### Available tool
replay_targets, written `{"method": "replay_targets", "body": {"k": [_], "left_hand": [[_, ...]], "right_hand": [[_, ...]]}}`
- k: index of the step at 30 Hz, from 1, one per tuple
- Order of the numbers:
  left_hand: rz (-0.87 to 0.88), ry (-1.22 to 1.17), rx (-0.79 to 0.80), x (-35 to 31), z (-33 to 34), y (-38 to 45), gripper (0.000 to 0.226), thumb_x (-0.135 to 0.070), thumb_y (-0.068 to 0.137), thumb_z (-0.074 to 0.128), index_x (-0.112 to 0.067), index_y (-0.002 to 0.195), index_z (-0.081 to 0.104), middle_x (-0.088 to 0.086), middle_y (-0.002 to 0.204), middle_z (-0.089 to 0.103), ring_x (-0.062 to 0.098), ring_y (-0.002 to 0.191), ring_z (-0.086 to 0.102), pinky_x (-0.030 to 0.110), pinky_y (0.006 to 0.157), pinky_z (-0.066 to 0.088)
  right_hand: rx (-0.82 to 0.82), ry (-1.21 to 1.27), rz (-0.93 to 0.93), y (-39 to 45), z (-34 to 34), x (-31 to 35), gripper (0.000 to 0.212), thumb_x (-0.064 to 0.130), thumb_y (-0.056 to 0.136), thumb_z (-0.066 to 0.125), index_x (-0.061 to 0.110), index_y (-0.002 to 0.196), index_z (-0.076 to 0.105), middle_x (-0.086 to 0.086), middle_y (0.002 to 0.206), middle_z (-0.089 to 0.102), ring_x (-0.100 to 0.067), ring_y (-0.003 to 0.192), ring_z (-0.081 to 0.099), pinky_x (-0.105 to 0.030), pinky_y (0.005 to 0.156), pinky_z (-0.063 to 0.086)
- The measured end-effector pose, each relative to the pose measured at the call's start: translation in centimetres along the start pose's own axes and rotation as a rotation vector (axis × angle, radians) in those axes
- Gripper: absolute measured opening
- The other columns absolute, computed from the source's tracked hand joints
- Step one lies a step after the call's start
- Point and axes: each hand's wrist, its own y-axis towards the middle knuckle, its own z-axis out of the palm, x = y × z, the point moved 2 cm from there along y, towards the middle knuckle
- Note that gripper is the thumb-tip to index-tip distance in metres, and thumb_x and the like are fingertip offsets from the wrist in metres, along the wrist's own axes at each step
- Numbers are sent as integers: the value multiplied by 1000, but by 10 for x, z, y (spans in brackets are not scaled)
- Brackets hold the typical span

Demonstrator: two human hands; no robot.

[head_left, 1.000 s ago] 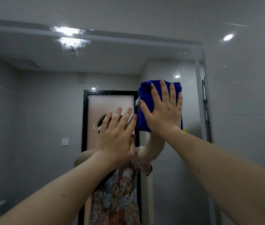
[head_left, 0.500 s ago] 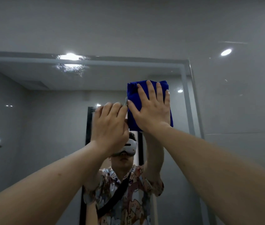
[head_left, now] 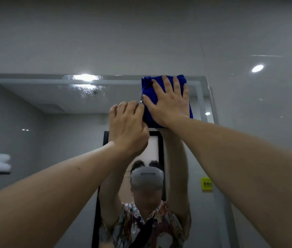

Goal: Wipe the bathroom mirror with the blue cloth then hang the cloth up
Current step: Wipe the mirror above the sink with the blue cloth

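Single head-worn view, tilted upward, close to the mirror.

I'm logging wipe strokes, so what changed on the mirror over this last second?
The right hand slid the blue cloth up the mirror, from partway down to the top right corner by the frame. The left hand rose beside it, its fingers curling from spread to bent at the cloth's left edge. The right palm stays flat on the folded cloth, pressed against the glass.

Dim grey light, ceiling-lamp glare on mirror, wide-angle edge warp
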Motion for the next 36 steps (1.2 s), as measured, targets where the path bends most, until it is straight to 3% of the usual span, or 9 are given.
{"method": "replay_targets", "body": {"k": [6, 14, 21, 36], "left_hand": [[26, -37, 5, -11, 6, 29, 55, -28, 80, 38, -13, 129, 60, 4, 136, 60, 27, 134, 43, 48, 117, 26], [89, -26, 38, -25, 8, 49, 58, -33, 81, 38, -17, 134, 59, 0, 140, 58, 25, 139, 39, 44, 118, 19], [119, -78, 28, -38, 14, 43, 36, -24, 89, 50, -13, 122, 62, 4, 126, 65, 24, 124, 51, 40, 110, 31], [131, -116, 47, -55, 13, -6, 45, -29, 88, 47, -11, 127, 60, 9, 140, 57, 28, 134, 45, 46, 114, 32]], "right_hand": [[-5, -24, 4, 19, -6, -13, 72, 73, 99, 17, 37, 162, 18, -1, 172, 11, -31, 159, -3, -59, 126, -2], [-4, -22, 26, 26, -10, -38, 73, 73, 99, 17, 36, 162, 17, -2, 172, 11, -30, 159, -6, -58, 126, -5], [-14, -34, 95, 18, -11, -54, 72, 74, 98, 19, 39, 161, 18, -1, 173, 8, -35, 158, -9, -61, 125, -4], [0, -44, 126, -46, -6, -73, 74, 73, 97, 16, 37, 162, 16, -1, 173, 5, -33, 158, -9, -61, 125, -1]]}}
